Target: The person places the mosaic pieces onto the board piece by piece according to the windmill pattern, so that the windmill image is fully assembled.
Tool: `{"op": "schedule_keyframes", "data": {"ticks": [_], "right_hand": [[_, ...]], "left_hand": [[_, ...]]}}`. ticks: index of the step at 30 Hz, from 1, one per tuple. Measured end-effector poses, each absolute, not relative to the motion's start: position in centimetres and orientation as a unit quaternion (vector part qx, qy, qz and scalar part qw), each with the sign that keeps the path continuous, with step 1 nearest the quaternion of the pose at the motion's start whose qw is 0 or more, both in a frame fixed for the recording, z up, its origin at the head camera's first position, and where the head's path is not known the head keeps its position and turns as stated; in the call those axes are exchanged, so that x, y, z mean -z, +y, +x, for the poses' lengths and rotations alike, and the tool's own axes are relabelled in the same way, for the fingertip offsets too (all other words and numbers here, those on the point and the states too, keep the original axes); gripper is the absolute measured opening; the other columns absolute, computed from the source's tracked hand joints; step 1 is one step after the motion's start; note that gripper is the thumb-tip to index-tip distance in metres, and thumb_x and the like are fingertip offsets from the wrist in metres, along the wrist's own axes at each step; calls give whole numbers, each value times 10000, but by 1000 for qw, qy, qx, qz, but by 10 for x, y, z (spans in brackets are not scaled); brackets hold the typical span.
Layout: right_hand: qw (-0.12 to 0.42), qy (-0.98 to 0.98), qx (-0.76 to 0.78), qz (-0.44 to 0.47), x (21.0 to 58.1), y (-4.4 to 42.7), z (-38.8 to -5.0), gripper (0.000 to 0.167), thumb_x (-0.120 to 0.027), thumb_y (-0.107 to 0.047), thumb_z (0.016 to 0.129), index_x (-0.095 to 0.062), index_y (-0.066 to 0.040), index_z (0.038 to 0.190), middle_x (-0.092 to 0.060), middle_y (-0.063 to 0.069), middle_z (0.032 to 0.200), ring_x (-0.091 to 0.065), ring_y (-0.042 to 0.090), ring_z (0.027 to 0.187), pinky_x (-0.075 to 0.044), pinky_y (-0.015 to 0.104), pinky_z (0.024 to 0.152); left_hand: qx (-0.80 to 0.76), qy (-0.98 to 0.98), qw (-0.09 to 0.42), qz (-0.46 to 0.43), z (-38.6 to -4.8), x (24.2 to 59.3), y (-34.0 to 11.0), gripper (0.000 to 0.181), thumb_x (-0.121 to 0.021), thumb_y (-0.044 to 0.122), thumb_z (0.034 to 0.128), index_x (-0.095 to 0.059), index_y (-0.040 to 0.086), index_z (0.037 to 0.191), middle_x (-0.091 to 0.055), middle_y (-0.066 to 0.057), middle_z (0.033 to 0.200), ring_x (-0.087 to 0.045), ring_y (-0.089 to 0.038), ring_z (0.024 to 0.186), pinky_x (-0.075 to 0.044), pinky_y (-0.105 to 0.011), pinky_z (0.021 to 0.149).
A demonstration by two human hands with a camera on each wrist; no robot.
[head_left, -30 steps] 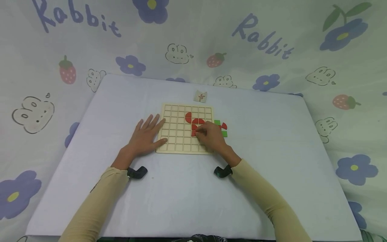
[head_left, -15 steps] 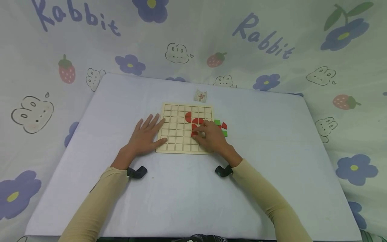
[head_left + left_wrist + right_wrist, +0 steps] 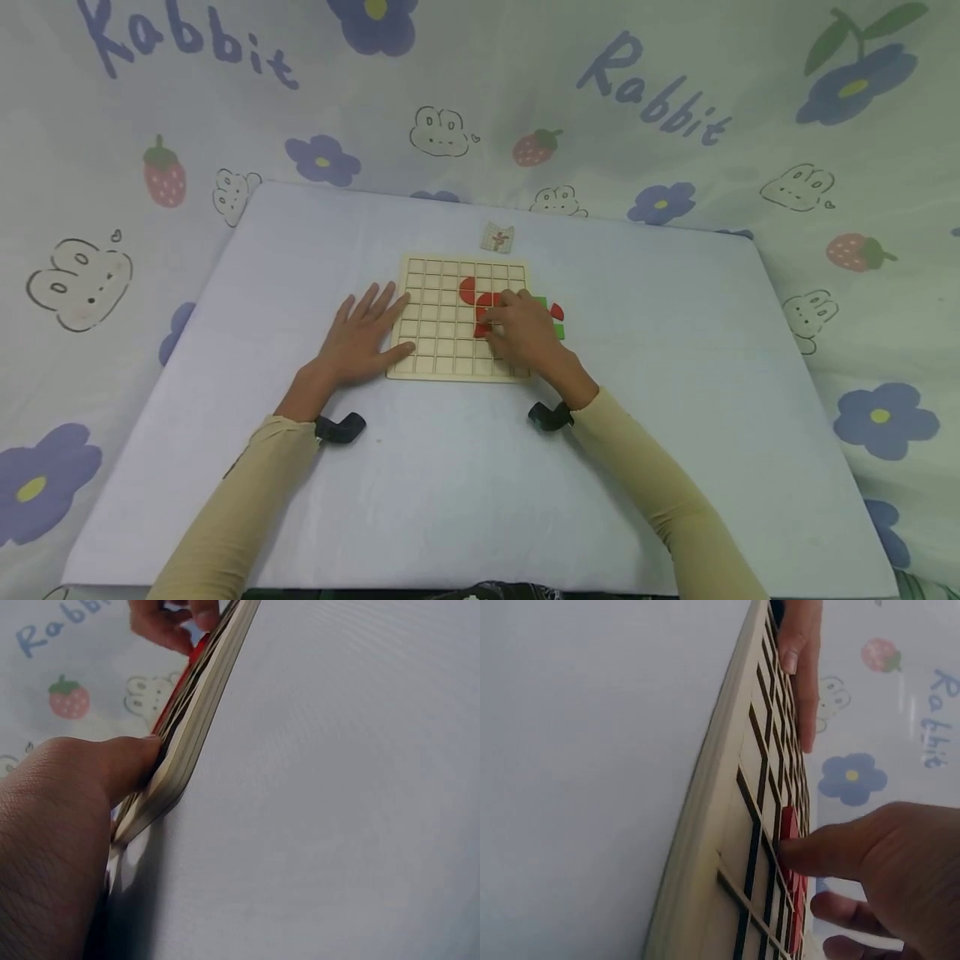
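A wooden grid board [image 3: 436, 332] lies flat on the table. My left hand [image 3: 360, 342] rests spread on its left edge; in the left wrist view the thumb of that hand [image 3: 67, 787] touches the board's rim [image 3: 191, 742]. Over the right part of the board, my right hand [image 3: 525, 333] has thumb and fingertips at a red piece [image 3: 480, 330] in the grid. The right wrist view shows the right hand [image 3: 900, 862] with its thumb against a red piece [image 3: 788, 823]. Another red piece [image 3: 468, 291] sits higher up the grid.
Beyond the board lies a small patterned card [image 3: 498, 238]. Green pieces [image 3: 559, 332] and a red wedge [image 3: 557, 312] lie right of the board, partly behind the right hand. White cloth [image 3: 450, 500] covers the table, and a printed curtain [image 3: 435, 67] hangs behind.
The right hand's fingers parted slightly and then drew closer around the red piece, while its knuckles moved a little away from me. The left hand stays where it was.
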State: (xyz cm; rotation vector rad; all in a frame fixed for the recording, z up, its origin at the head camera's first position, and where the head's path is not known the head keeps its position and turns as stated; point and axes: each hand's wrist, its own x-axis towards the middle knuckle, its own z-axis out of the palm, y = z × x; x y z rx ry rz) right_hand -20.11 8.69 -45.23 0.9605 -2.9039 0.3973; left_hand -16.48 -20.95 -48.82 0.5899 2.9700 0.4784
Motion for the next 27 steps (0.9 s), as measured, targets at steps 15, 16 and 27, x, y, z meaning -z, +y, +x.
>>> {"op": "schedule_keyframes", "data": {"ticks": [15, 16, 27], "right_hand": [[-35, -903, -285, 320, 462, 90, -209, 80, -786, -143, 854, -803, -158, 931, -701, -89, 871, -587, 101, 824, -481, 274, 732], [-43, -901, -302, 307, 462, 91, -209, 83, -786, -142, 854, -804, -156, 934, -705, -93, 878, -592, 98, 839, -489, 276, 737], [-6, -928, -277, 248, 456, 125, -214, 143, -738, -156, 894, -777, -117, 1026, -689, -12, 979, -564, 157, 800, -473, 329, 681]], "left_hand": [[-142, 971, 38, 190, -167, 491, -210, 856, -414, 669, 940, -157, 179, 1593, -46, -91, 1643, 28, -297, 1492, 59, -535, 1153], [-145, 970, 37, 191, -167, 491, -210, 854, -423, 662, 940, -166, 173, 1592, -54, -96, 1642, 23, -302, 1492, 56, -539, 1152], [-143, 970, 37, 193, -165, 489, -209, 853, -421, 660, 940, -175, 165, 1590, -59, -97, 1641, 15, -307, 1492, 26, -557, 1152]]}}
